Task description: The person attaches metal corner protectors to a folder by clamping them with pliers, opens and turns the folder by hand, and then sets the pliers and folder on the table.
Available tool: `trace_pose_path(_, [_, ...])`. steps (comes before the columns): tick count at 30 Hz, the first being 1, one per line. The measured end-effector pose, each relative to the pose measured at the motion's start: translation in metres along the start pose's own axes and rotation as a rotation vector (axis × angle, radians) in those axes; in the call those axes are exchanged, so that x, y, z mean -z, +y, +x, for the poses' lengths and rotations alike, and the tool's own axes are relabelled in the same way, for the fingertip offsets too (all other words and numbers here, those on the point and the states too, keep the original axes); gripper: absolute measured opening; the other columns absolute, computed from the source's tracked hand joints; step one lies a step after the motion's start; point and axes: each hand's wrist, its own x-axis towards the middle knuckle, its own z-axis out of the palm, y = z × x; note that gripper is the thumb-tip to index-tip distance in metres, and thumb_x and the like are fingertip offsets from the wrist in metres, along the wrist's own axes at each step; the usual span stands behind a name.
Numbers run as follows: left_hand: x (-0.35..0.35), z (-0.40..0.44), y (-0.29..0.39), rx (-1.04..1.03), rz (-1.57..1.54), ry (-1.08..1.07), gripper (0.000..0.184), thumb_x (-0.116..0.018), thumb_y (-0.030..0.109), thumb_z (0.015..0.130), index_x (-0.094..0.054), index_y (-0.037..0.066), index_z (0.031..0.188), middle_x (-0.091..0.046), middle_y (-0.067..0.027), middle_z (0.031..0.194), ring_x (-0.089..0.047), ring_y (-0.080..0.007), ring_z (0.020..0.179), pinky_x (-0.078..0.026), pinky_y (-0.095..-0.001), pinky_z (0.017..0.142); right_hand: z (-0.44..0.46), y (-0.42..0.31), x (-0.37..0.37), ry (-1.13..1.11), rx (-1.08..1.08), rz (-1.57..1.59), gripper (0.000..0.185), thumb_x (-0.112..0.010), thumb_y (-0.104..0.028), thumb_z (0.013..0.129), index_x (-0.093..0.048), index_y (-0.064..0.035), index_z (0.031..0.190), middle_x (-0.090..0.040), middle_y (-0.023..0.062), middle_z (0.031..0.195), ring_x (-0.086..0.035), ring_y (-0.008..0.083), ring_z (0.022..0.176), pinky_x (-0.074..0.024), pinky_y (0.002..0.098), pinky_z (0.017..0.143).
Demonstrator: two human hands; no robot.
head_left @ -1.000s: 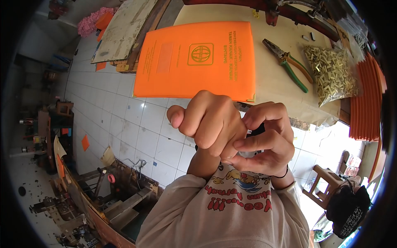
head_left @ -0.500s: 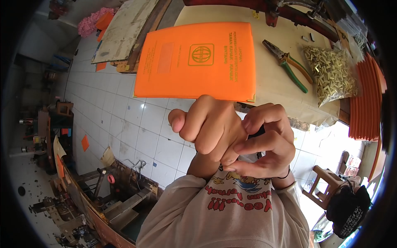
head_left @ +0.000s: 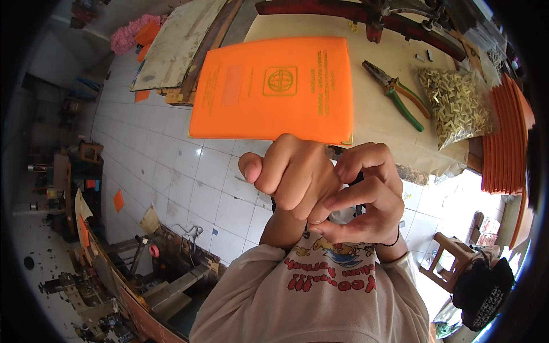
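My left hand [head_left: 291, 177] is curled closed in front of my chest, knuckles toward the camera; whatever may be inside is hidden. Against its side, my right hand [head_left: 372, 194] has thumb and fingers bent together, touching the left hand; I cannot make out what is between them. Just beyond the hands, an orange report folder [head_left: 234, 123] with a printed globe emblem and gold metal corners lies at the table's near edge, overhanging it. Pliers [head_left: 394, 94] with green and orange handles lie to its right. Beside them is a plastic bag of small brass-coloured metal corners [head_left: 457, 106].
The table [head_left: 377, 131] has a tan covering, with a red metal frame [head_left: 354, 16] along its far side. A stack of orange covers [head_left: 503, 137] stands at the right. A brown stool [head_left: 443, 257] is on the tiled floor [head_left: 223, 200]. Machinery stands lower left.
The view has shifted slightly, so the folder, pliers and table sit a little lower. Both hands stay together in nearly the same pose.
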Motion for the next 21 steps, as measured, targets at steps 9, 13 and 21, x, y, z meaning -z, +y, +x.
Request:
trace_pose_path(9, [-0.038,-0.036,0.024,0.064,0.857,0.581,0.041,-0.046,0.018,0.092,-0.033,0.011,0.053,-0.034,-0.0003,0.051,-0.028,-0.0106,0.042,-0.023,-0.0287,0.041,-0.010,0.026,0.038,0.020,-0.251,-0.210,0.033,-0.083,-0.011,0.074,-0.068,-0.0032,0.102,-0.059,0.0125,0.108,-0.063,0.0234,0.094,-0.0532,0.0355,0.077])
trace_pose_path(13, [-0.069,-0.071,0.023,0.762,2.165,0.963,0.023,-0.073,0.015,0.083,-0.053,0.007,0.075,-0.052,-0.0011,0.066,-0.044,-0.0097,0.059,-0.034,-0.0255,0.055,-0.017,0.061,0.072,-0.117,-0.361,-0.414,0.038,-0.080,-0.006,0.075,-0.066,-0.0034,0.110,-0.060,0.0127,0.113,-0.063,0.0284,0.101,-0.0519,0.0388,0.084])
trace_pose_path(21, [-0.058,-0.125,-0.032,0.397,1.923,1.641,0.022,-0.069,0.003,0.089,-0.060,-0.003,0.109,-0.063,-0.0056,0.093,-0.059,-0.0091,0.082,-0.048,-0.0232,0.073,-0.001,0.080,0.074,-0.368,-0.359,-0.534,0.047,-0.084,-0.014,0.068,-0.068,-0.0092,0.112,-0.060,0.0095,0.113,-0.061,0.0287,0.104,-0.0515,0.0385,0.082])
